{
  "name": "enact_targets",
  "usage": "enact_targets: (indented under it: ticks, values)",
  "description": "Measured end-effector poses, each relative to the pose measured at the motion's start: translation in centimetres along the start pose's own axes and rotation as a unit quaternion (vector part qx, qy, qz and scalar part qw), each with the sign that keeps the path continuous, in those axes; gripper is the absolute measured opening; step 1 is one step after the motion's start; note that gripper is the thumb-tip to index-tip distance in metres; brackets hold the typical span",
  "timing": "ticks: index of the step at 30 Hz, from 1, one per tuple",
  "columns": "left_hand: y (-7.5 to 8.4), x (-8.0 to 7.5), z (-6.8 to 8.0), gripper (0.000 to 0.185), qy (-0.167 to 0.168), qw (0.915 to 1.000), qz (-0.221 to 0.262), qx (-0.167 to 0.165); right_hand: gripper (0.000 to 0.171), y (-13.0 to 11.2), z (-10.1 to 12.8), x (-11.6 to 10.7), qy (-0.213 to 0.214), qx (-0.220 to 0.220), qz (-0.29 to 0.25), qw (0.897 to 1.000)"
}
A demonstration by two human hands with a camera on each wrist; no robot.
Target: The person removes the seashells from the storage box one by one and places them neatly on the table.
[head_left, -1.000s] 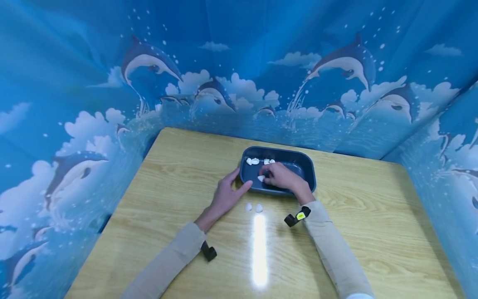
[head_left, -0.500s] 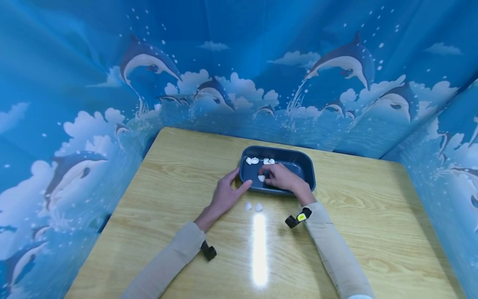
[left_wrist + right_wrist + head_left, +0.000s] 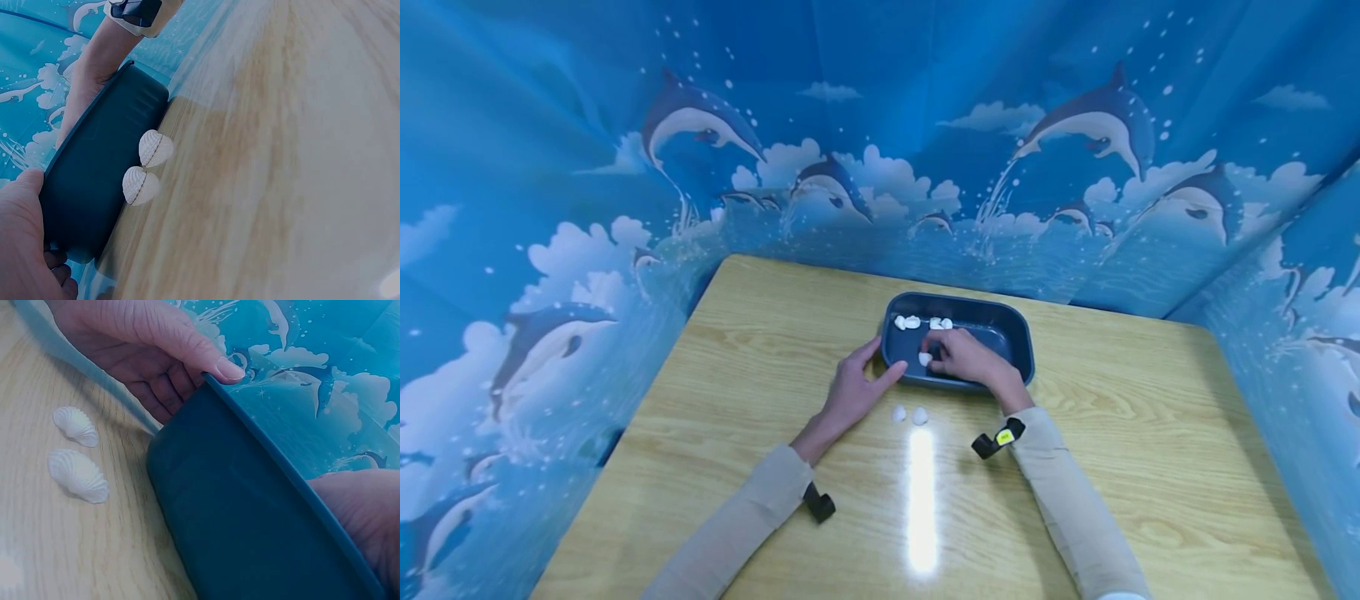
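Observation:
A dark blue rectangular basin [image 3: 1017,350] with rounded corners stands toward the table's far edge. At its left end my left hand [image 3: 853,390] holds the corner, the thumb at the front rim and the fingers around the end wall. My right hand [image 3: 966,354] reaches inside over the front wall. Its fingertips pinch a white seashell [image 3: 924,359] low in the basin. Along the back wall lie several more white shells [image 3: 912,322]. Two ribbed shells, one left [image 3: 898,413] and one right [image 3: 920,416], rest on the table just in front. The wrist views hide the basin's inside.
The light wood table [image 3: 1120,467] carries a bright glare strip in front of the shells. A blue dolphin-print curtain [image 3: 880,192] hangs close behind the basin and around both sides. Small black cameras sit on both wrists.
The right fingers and the shell between them have shifted only very slightly inside the basin. The left hand, the basin and the two shells on the table have stayed put.

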State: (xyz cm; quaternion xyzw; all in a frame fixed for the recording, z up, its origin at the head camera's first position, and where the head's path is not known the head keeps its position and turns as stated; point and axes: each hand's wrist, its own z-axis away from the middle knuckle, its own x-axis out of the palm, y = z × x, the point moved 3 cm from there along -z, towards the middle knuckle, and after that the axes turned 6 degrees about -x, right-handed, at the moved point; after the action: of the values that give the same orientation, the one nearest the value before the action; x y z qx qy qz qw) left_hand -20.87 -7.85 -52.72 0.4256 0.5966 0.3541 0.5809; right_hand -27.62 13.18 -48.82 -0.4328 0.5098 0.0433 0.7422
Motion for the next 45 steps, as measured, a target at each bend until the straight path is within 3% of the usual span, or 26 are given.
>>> enact_targets:
  ticks: [16,26,45]
  values:
    - [0.12,-0.07,0.01,0.074,0.000,1.0000,0.005,-0.006,0.013,-0.26,-0.14,-0.25,0.019,0.007,0.008,1.000]
    - [0.10,-0.05,0.10,0.072,-0.002,0.9998,0.004,-0.017,0.017,-0.04,-0.23,0.01,0.000,0.012,-0.005,1.000]
    - [0.43,0.07,0.10,0.071,-0.002,0.9999,0.007,-0.015,0.021,0.08,-0.13,-0.18,0.006,0.015,0.010,1.000]
